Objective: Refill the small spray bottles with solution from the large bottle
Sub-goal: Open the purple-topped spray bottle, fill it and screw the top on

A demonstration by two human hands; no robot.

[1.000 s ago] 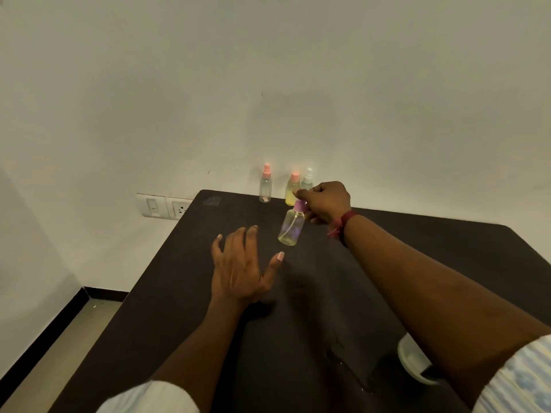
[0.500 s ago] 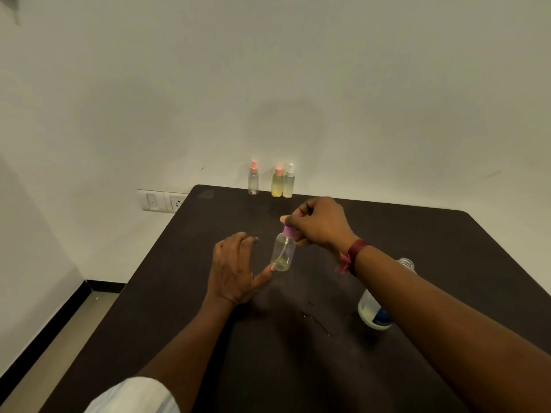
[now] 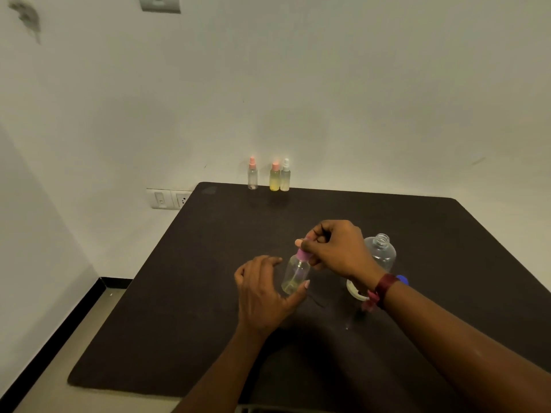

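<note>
Small spray bottle (image 3: 295,274) is under the right grip (image 3: 337,248), pinched at its pink cap (image 3: 304,255); left grip (image 3: 262,290) is released beside it. Probably the opening step: next, hold the body and unscrew.

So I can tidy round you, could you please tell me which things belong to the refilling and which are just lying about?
Job: small spray bottle, right hand pinching its pink cap; left hand beside it; open large bottle; three spray bottles at the back.
Lying about: wall sockets; wristband.
</note>
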